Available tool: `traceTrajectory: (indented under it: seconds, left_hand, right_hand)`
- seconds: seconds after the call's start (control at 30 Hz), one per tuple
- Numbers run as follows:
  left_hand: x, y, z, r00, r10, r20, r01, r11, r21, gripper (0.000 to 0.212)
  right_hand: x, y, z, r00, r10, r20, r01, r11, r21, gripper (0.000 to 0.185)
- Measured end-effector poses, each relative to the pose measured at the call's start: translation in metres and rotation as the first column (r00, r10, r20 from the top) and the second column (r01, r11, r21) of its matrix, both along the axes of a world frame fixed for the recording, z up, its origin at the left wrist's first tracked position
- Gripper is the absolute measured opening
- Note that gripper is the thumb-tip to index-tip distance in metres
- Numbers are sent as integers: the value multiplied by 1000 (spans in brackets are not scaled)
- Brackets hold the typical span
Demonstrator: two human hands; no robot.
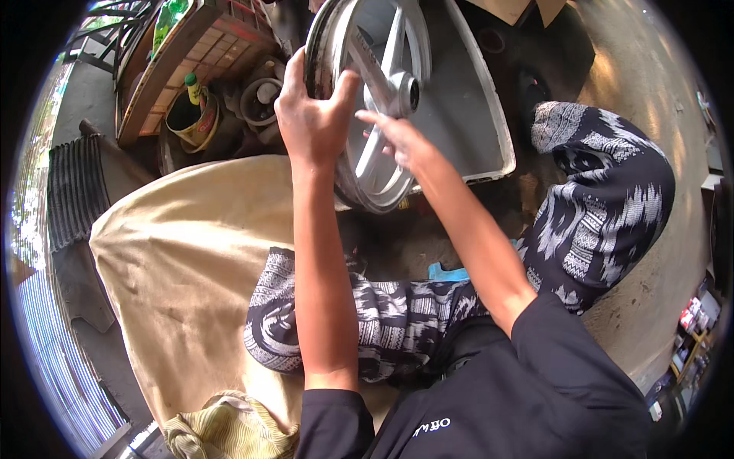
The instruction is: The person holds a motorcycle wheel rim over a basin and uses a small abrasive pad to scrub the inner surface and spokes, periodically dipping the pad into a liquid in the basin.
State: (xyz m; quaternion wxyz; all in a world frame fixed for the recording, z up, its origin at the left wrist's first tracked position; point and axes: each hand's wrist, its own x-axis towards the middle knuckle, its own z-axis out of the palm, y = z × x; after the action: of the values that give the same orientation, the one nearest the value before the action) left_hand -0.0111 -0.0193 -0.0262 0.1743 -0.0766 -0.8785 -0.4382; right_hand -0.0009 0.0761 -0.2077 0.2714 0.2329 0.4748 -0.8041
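Note:
A grey cast alloy wheel rim [385, 198], of the motorcycle kind, stands tilted before me at the top of the view. Thick spokes [395, 40] run out from its round hub [408, 94]. My left hand [316, 117] grips the rim's left edge, thumb on the inner side and fingers around the outside. My right hand [401, 140] is at the lower spoke, just below the hub, with its fingers partly curled and blurred. Whether anything is between those fingers is hidden. Behind and under the wheel lies a white-rimmed basin [498, 115] with a grey surface inside.
A tan cloth [200, 229] covers a surface to my left, with a striped rag [229, 427] on its near end. Beyond it are a bucket [198, 132] holding a green-capped bottle [194, 89] and a wooden crate [195, 69]. A blue object [447, 272] lies near my legs.

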Motion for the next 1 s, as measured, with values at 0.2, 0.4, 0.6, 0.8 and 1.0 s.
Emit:
traceTrajectory:
  seconds: [0.2, 0.4, 0.6, 0.8, 1.0]
  left_hand:
    - [8, 0, 1, 1000, 22, 1, -22, 1000, -16, 52]
    - [7, -3, 4, 999, 1, -40, -2, 999, -37, 50]
    - [6, -12, 8, 997, 52, 61, -56, 996, 75, 55]
    - [7, -1, 9, 995, 36, 94, -49, 989, 139, 59]
    - [9, -14, 3, 995, 79, 67, -80, 997, 17, 62]
  right_hand:
    - [33, -11, 36, 992, -61, -111, 74, 991, 115, 77]
    - [37, -4, 62, 985, -41, -167, 50, 998, 49, 92]
    - [30, -10, 69, 991, -27, -133, 22, 999, -35, 95]
    - [23, -21, 44, 965, -133, -224, 145, 989, 37, 107]
    - [84, -59, 73, 921, -215, -325, 317, 899, 303, 103]
